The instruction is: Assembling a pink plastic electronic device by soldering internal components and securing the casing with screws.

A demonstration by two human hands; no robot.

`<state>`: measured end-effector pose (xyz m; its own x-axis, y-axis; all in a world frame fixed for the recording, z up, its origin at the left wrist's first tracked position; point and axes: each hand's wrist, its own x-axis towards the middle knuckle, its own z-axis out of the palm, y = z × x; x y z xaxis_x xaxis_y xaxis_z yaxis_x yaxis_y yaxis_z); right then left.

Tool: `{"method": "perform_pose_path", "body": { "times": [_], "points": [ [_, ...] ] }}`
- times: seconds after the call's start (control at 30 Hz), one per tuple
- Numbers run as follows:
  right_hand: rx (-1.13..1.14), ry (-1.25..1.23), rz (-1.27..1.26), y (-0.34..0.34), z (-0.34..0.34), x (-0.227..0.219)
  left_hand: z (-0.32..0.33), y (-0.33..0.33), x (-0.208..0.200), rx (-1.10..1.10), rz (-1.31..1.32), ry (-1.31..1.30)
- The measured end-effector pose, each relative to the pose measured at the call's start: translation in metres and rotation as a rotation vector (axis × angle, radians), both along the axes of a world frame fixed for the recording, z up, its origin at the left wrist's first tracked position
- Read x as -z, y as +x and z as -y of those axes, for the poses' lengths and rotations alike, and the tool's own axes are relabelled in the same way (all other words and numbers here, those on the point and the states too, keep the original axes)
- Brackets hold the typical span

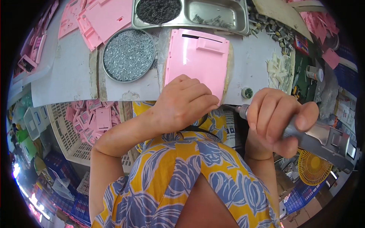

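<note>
A pink plastic panel [190, 57] with a dark slot and a raised block near its far edge lies on the worktable in front of me. My left hand [184, 100] rests over its near end, fingers bent and closed on the near edge by the right corner. In my right hand [273, 117] is a grey electric screwdriver [323, 137], fingers wrapped round its body. The screwdriver's nose points left, toward the panel's near right corner. Whether its thin bit touches the panel, I cannot tell.
Left of the panel stands a round dish [103, 57] of small silvery metal pieces. Behind it, a metal tray [184, 19] holds dark springs. Pink panels [102, 19] overlap at far left; white plastic pieces [277, 70] lie right. A basket [62, 133] of pink parts is below the table's left side.
</note>
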<state>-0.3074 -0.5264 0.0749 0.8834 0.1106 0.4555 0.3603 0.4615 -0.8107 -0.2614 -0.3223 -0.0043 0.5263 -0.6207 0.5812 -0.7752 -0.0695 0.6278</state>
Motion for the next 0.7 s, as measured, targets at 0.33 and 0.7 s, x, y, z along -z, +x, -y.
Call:
{"method": "perform_pose_path", "body": {
  "times": [0.33, 0.7],
  "points": [
    [-0.038, 0.009, 0.023, 0.004, 0.004, 0.008, 0.009, 0.000, 0.004, 0.007, -0.038, -0.012],
    [0.222, -0.127, 0.013, 0.038, 0.002, 0.055, 0.001, 0.022, 0.002, -0.067, -0.189, 0.165]
  ]
}}
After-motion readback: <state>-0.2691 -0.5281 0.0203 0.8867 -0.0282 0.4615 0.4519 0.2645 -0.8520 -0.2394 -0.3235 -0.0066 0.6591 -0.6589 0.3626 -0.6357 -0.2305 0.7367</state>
